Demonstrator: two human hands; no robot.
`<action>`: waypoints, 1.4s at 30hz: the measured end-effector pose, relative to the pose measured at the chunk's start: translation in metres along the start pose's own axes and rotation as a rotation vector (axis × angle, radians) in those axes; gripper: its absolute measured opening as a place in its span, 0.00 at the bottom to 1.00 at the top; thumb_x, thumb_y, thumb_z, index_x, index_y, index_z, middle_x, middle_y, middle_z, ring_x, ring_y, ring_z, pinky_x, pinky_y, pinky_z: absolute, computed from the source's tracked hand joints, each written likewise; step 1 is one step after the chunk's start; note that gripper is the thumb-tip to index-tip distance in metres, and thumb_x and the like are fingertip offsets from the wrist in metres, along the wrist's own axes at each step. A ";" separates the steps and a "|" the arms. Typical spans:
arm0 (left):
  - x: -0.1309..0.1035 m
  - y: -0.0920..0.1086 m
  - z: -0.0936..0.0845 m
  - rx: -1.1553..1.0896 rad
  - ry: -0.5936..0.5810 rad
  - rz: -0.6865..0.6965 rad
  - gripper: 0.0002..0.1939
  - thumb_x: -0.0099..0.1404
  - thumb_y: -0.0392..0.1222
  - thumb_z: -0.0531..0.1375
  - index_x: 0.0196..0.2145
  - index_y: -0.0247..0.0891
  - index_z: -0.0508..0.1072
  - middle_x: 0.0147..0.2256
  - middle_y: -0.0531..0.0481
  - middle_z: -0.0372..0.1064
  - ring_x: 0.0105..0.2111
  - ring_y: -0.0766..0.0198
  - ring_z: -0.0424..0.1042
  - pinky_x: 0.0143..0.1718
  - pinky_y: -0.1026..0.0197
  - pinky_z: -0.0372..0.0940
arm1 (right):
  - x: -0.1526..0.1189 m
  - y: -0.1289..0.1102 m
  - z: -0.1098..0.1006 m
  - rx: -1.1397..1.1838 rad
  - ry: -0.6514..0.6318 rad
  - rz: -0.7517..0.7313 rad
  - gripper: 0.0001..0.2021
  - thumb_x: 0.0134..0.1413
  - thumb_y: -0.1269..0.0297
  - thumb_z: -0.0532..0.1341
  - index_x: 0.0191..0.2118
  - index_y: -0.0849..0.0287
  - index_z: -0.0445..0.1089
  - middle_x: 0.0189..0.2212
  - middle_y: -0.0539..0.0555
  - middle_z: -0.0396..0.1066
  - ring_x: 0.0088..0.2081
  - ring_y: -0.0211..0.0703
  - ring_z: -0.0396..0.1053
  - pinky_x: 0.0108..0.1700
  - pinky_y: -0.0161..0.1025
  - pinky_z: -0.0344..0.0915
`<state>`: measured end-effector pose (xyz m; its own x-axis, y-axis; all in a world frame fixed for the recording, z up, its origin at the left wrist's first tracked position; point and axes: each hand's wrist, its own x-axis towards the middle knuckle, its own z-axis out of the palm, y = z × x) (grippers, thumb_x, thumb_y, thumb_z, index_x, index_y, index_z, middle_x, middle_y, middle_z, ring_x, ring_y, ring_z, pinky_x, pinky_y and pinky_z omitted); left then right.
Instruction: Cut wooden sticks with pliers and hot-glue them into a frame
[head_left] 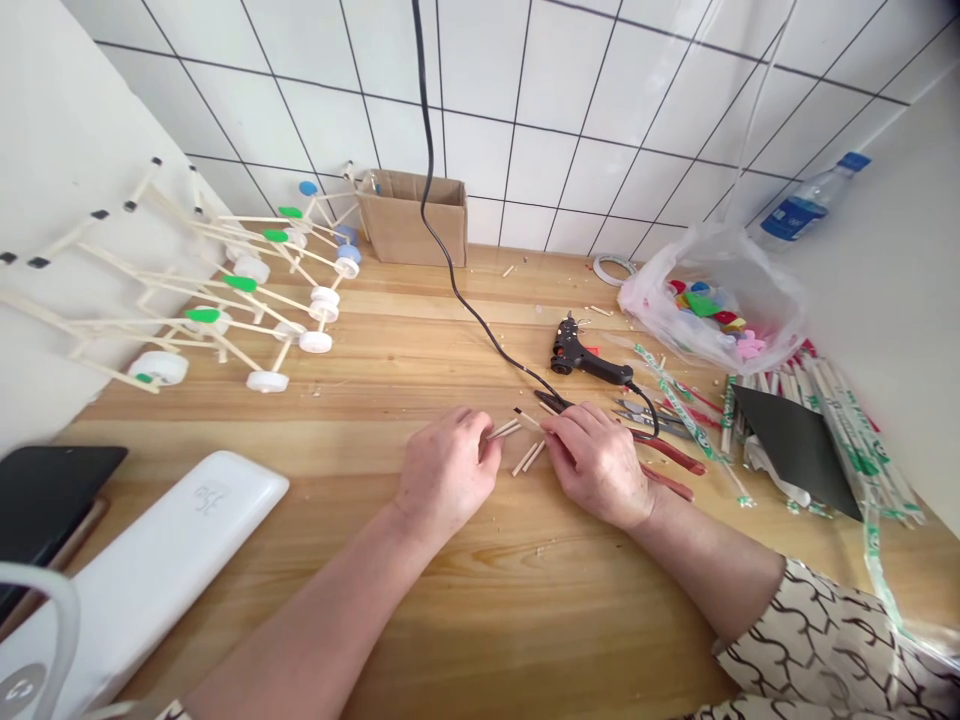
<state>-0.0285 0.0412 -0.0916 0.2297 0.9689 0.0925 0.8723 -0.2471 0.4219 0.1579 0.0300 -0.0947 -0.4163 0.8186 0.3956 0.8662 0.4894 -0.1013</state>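
My left hand [448,462] is closed, thumb and forefinger pinching short wooden sticks [504,429] that stick out to the right. Close by on the right, my right hand [598,462] is also closed, its fingertips on a thin stick with a black end [527,416] that points left. Between the hands, a few more short sticks [529,458] lie on the wooden table [480,600]. Partly under my right hand are pliers with red handles [679,455]. A black glue gun [589,362] lies behind that hand.
Several stick frames with white wheels [268,381] stand at the left. A cardboard box [416,220] is by the wall. Right are a plastic bag of colourful pieces [652,300], tape roll [613,270], bottle [810,205] and wrapped sticks [862,430]. A white power bank [172,560] lies front left.
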 end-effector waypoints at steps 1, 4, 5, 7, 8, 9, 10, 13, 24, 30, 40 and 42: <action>0.000 0.000 0.000 0.002 0.000 0.000 0.06 0.61 0.41 0.55 0.30 0.40 0.70 0.30 0.51 0.72 0.32 0.60 0.71 0.30 0.62 0.58 | 0.000 0.000 0.001 0.002 0.006 0.001 0.10 0.56 0.71 0.53 0.34 0.61 0.72 0.29 0.56 0.71 0.33 0.45 0.65 0.34 0.38 0.60; 0.000 -0.001 0.002 0.001 0.001 0.003 0.07 0.62 0.41 0.54 0.29 0.40 0.70 0.30 0.51 0.72 0.31 0.60 0.71 0.28 0.61 0.57 | 0.001 0.000 0.002 0.037 0.023 0.007 0.09 0.55 0.72 0.54 0.34 0.62 0.72 0.29 0.57 0.72 0.33 0.45 0.66 0.35 0.38 0.61; 0.000 -0.002 0.002 0.003 0.000 0.003 0.07 0.62 0.41 0.54 0.29 0.40 0.70 0.30 0.51 0.72 0.31 0.60 0.71 0.28 0.61 0.57 | 0.003 0.000 0.001 0.069 0.031 0.017 0.09 0.55 0.73 0.54 0.34 0.62 0.72 0.29 0.57 0.72 0.33 0.45 0.66 0.35 0.39 0.62; 0.001 -0.002 0.004 0.006 -0.006 -0.003 0.08 0.62 0.42 0.54 0.28 0.40 0.70 0.30 0.51 0.72 0.31 0.60 0.71 0.28 0.61 0.57 | 0.006 0.001 -0.004 0.169 0.067 0.067 0.08 0.53 0.73 0.55 0.33 0.62 0.72 0.28 0.57 0.72 0.33 0.44 0.67 0.35 0.39 0.63; 0.001 -0.003 0.004 0.006 -0.009 -0.007 0.08 0.62 0.42 0.54 0.28 0.40 0.70 0.30 0.50 0.73 0.31 0.60 0.71 0.28 0.61 0.56 | 0.008 0.001 -0.008 0.236 0.092 0.111 0.07 0.53 0.73 0.55 0.32 0.61 0.72 0.28 0.56 0.72 0.32 0.43 0.67 0.35 0.38 0.63; 0.001 -0.003 0.005 0.005 -0.013 -0.009 0.08 0.62 0.42 0.54 0.28 0.40 0.70 0.30 0.50 0.73 0.31 0.60 0.71 0.28 0.61 0.56 | 0.011 0.003 -0.012 0.310 0.121 0.165 0.06 0.52 0.72 0.56 0.31 0.61 0.71 0.27 0.54 0.71 0.30 0.42 0.67 0.34 0.38 0.64; 0.001 -0.003 0.005 0.004 -0.015 -0.011 0.08 0.61 0.43 0.54 0.28 0.40 0.70 0.31 0.50 0.73 0.31 0.60 0.71 0.28 0.61 0.56 | 0.013 0.005 -0.016 0.388 0.149 0.229 0.06 0.51 0.71 0.57 0.31 0.60 0.71 0.25 0.53 0.71 0.29 0.41 0.67 0.32 0.37 0.64; 0.001 -0.002 0.007 -0.008 -0.008 -0.025 0.08 0.61 0.44 0.55 0.27 0.40 0.70 0.31 0.50 0.73 0.29 0.61 0.71 0.27 0.61 0.55 | 0.020 0.017 -0.027 0.601 0.238 0.431 0.04 0.49 0.68 0.60 0.31 0.59 0.71 0.24 0.50 0.71 0.27 0.39 0.67 0.31 0.37 0.64; 0.000 0.002 0.004 -0.035 0.024 -0.071 0.08 0.59 0.43 0.54 0.26 0.40 0.70 0.30 0.50 0.73 0.28 0.60 0.70 0.27 0.62 0.57 | 0.027 0.032 -0.018 0.986 0.173 0.573 0.10 0.47 0.62 0.63 0.35 0.61 0.72 0.30 0.52 0.73 0.31 0.38 0.69 0.34 0.35 0.66; -0.002 0.005 0.002 -0.028 0.023 -0.086 0.08 0.59 0.42 0.54 0.25 0.40 0.68 0.30 0.50 0.73 0.30 0.60 0.71 0.28 0.61 0.58 | 0.030 0.007 -0.006 0.810 0.011 0.466 0.07 0.49 0.66 0.59 0.33 0.62 0.71 0.26 0.52 0.72 0.26 0.36 0.66 0.29 0.33 0.64; -0.003 0.007 -0.001 0.029 0.023 -0.084 0.08 0.58 0.40 0.53 0.24 0.40 0.69 0.27 0.50 0.72 0.28 0.61 0.70 0.28 0.61 0.56 | 0.025 -0.004 0.002 0.261 -0.168 0.228 0.06 0.52 0.71 0.57 0.32 0.57 0.70 0.30 0.53 0.72 0.34 0.42 0.68 0.35 0.35 0.60; -0.004 0.007 -0.003 0.039 0.019 -0.079 0.08 0.58 0.40 0.53 0.24 0.40 0.69 0.27 0.50 0.72 0.28 0.60 0.70 0.27 0.61 0.56 | 0.025 -0.007 0.001 0.181 -0.210 0.201 0.06 0.53 0.71 0.56 0.33 0.57 0.70 0.31 0.53 0.72 0.36 0.43 0.68 0.34 0.35 0.59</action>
<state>-0.0244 0.0357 -0.0868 0.1512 0.9855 0.0774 0.9038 -0.1695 0.3930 0.1408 0.0473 -0.0849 -0.3067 0.9388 0.1566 0.8814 0.3423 -0.3257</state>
